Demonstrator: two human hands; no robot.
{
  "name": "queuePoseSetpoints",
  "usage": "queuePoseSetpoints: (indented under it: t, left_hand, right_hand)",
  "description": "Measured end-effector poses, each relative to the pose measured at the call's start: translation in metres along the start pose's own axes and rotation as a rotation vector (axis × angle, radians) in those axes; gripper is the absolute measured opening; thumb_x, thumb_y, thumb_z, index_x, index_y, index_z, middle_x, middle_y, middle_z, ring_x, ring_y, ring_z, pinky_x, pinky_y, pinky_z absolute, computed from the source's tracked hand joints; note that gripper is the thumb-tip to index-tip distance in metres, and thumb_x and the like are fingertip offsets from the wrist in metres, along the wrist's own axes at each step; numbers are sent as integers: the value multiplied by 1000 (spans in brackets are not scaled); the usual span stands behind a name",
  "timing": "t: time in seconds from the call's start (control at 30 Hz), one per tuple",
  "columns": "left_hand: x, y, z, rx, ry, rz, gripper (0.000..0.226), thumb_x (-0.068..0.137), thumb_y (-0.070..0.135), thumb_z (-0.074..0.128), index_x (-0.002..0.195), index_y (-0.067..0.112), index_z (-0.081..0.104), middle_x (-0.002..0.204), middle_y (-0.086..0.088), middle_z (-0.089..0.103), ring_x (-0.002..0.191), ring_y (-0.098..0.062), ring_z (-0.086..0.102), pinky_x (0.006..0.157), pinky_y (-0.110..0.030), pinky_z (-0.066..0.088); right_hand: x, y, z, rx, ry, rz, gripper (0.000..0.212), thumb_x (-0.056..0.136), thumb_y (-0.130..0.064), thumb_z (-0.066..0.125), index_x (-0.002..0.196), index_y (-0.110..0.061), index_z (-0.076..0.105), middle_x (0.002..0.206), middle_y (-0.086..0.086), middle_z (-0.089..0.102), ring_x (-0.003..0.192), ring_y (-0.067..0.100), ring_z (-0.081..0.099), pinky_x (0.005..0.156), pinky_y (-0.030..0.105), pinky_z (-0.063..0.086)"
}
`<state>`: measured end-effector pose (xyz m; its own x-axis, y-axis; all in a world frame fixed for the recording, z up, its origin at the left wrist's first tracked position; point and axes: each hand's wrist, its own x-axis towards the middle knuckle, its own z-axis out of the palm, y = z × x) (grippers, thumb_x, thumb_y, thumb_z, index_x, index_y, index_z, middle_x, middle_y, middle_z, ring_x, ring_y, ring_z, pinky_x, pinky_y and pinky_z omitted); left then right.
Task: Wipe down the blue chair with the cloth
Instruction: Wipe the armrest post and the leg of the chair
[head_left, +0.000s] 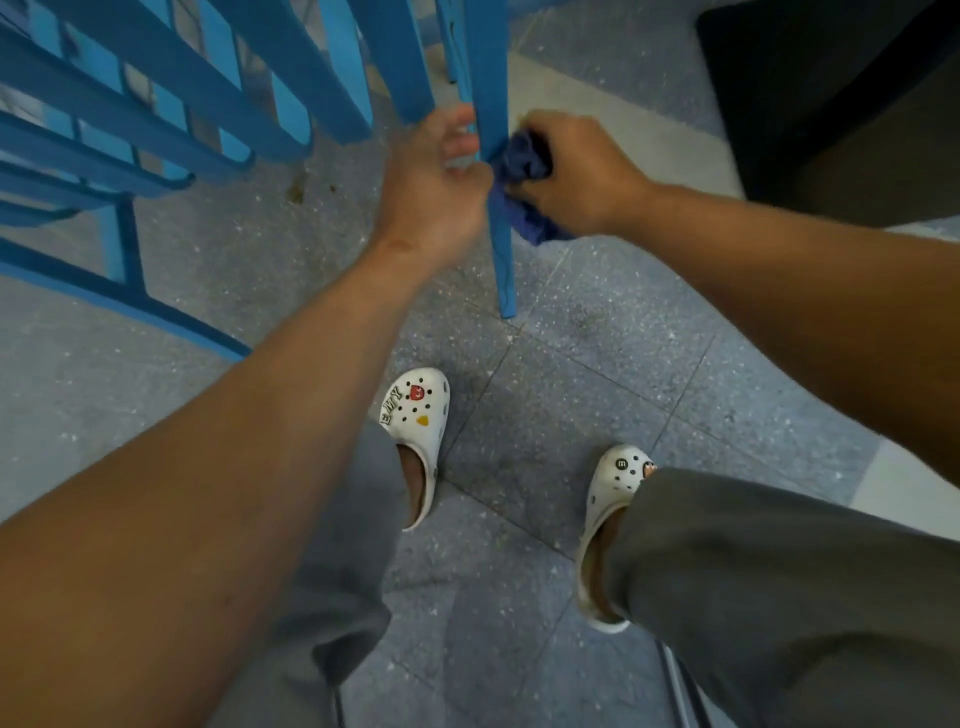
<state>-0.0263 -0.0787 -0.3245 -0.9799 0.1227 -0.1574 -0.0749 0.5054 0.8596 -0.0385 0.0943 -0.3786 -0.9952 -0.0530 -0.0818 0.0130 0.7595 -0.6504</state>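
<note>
A blue wooden chair (171, 98) fills the upper left, its slats and rails slanting across the view. One of its legs (493, 78) runs down the middle to the floor. My left hand (436, 182) grips this leg from the left, fingers curled round it. On the leg's right side my right hand (576, 171) holds a bunched dark blue cloth (522, 161) pressed against the wood. Part of the cloth hangs below my right hand.
Grey speckled floor tiles (545, 395) lie below. My two feet in white clogs (415, 415) stand just behind the chair leg. A dark piece of furniture (841, 104) stands at the upper right. A brown stain (296, 189) marks the floor under the chair.
</note>
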Motion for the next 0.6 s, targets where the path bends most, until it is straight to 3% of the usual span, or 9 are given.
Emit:
queuePoseSetpoints:
  t: [0.1, 0.2, 0.27, 0.33, 0.4, 0.43, 0.53, 0.6]
  left_hand:
    - [-4, 3, -4, 48, -28, 75, 35, 94, 6, 60, 126, 21, 61, 112, 17, 64, 100, 17, 58, 83, -6, 48]
    - [-7, 4, -8, 118, -40, 126, 47, 91, 1, 52, 127, 29, 62, 117, 22, 64, 106, 17, 56, 80, 3, 41]
    - [-4, -2, -8, 143, -73, 135, 60, 91, -5, 46, 143, 24, 54, 132, 11, 63, 122, 8, 54, 87, 3, 40]
    - [-2, -8, -6, 167, -100, 135, 66, 92, -7, 43, 152, 20, 43, 141, 2, 58, 132, -1, 50, 96, -2, 41]
    - [-2, -12, -4, 163, -123, 165, 67, 92, -5, 45, 155, 16, 37, 144, 1, 55, 134, -2, 49, 102, -7, 41]
    - [-1, -13, -2, 153, -133, 174, 67, 92, -3, 48, 155, 15, 36, 144, 2, 54, 134, -2, 48, 102, -7, 40]
    - [0, -15, -1, 122, -175, 192, 70, 91, -2, 50, 156, 16, 34, 148, 7, 51, 138, -2, 45, 102, -7, 39]
    - [3, -18, -2, 120, -203, 193, 72, 91, -5, 49, 158, 14, 29, 153, 5, 47, 141, -4, 42, 107, -10, 38]
  right_hand:
    - [-3, -17, -17, 88, 160, -176, 41, 89, -39, 66, 114, -6, 61, 106, 1, 65, 99, 11, 61, 83, 20, 45]
    - [-5, -19, -13, 155, 307, -265, 47, 92, -48, 66, 118, -9, 62, 112, 1, 66, 110, 11, 62, 94, 22, 49]
    - [-5, -10, 2, 189, 255, -198, 37, 91, -50, 65, 107, -17, 58, 98, -3, 64, 92, 11, 65, 80, 28, 53]
    - [-5, 4, 22, 114, 157, -80, 43, 87, -53, 64, 104, -15, 55, 95, 0, 64, 82, 16, 63, 74, 35, 53]
    - [-4, 22, 43, 29, 32, 24, 40, 87, -50, 67, 105, -16, 56, 95, -1, 64, 79, 15, 62, 72, 29, 51]
    - [-3, 29, 53, -9, -23, 64, 35, 88, -46, 69, 105, -17, 57, 96, -2, 65, 82, 14, 62, 71, 25, 48]
    - [3, 39, 68, -80, -88, 115, 39, 88, -41, 73, 111, -13, 59, 110, 9, 65, 100, 29, 63, 77, 31, 44]
    - [6, 38, 63, -122, -58, 93, 37, 89, -41, 72, 110, -12, 61, 110, 11, 65, 97, 30, 62, 76, 34, 44]
